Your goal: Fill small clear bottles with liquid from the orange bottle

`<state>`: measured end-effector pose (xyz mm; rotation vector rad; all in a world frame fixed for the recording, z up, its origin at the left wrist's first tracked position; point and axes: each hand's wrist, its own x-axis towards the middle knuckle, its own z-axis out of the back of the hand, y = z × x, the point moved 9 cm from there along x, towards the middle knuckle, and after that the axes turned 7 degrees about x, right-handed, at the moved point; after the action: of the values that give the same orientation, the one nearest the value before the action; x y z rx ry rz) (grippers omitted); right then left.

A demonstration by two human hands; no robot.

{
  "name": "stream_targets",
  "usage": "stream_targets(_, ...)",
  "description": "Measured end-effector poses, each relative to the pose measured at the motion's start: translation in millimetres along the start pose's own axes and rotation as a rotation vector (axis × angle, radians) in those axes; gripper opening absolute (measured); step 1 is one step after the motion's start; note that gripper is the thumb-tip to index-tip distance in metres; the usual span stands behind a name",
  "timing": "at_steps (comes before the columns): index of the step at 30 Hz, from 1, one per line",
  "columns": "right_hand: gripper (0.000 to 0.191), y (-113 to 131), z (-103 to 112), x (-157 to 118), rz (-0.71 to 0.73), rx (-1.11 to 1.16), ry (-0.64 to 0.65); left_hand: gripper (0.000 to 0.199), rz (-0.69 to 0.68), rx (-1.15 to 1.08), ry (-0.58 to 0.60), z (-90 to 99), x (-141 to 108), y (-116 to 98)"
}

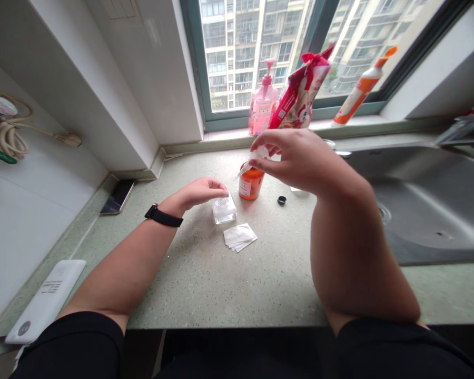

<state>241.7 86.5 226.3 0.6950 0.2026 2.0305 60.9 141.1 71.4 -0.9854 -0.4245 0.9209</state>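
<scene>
Near frame centre, the right hand [294, 157] pinches a dropper [259, 152]; the left hand [199, 192] touches a glass bottle [224, 211], its grip unclear.

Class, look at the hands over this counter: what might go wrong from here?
1. The pale dropper in the right hand points down beside the orange container; any liquid inside might drip onto the counter.
2. The left hand touches the clear bottle near its top; a nudge could tip it.
3. A spill might wet the white papers lying close by.
</scene>
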Motion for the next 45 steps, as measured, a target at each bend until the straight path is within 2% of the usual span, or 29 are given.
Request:
stream_targets(3,0.029,0.2,2.3,-0.8,0.000,0.010,0.001,0.020,0.028,0.005,0.019,-1.1,-0.6,0.8)
stream_targets(9,0.029,3.0,6.5,-3.2,-0.019,0.016,-0.007,0.027,0.116,-0.040,-0.030,10.0,-0.2,6.8)
stream_targets(16,0.027,7.0,5.8,-3.4,0.026,0.032,-0.010,0.040,0.132,-0.056,-0.357,54.8,-16.3,25.1)
stream_targets(19,0.024,9.2,2.9,-2.8,0.016,0.032,-0.007,0.038,0.139,-0.081,-0.427,58.7,-23.3,40.9)
stream_targets(23,0.022,13.1,-8.5,0.1,0.025,0.035,0.020,0.038,0.213,-0.085,-0.589,59.6,-31.8,70.2)
stream_targets(28,0.023,11.6,-30.1,6.4,0.001,0.014,0.065,0.046,0.209,-0.093,-0.633,63.0,-30.6,90.3)
stream_targets(35,0.019,14.8,-55.5,11.6,0.003,-0.018,0.154,0.024,0.078,-0.093,-0.657,69.3,-28.4,81.1)
stream_targets(42,0.019,16.4,-64.6,12.1,0.020,-0.034,0.163,0.037,0.083,0.013,-0.730,71.2,-36.6,73.6)
stream_targets(45,0.023,16.1,-67.1,11.7,0.022,-0.027,0.168,0.042,0.106,0.115,-0.724,69.9,-38.3,72.8)
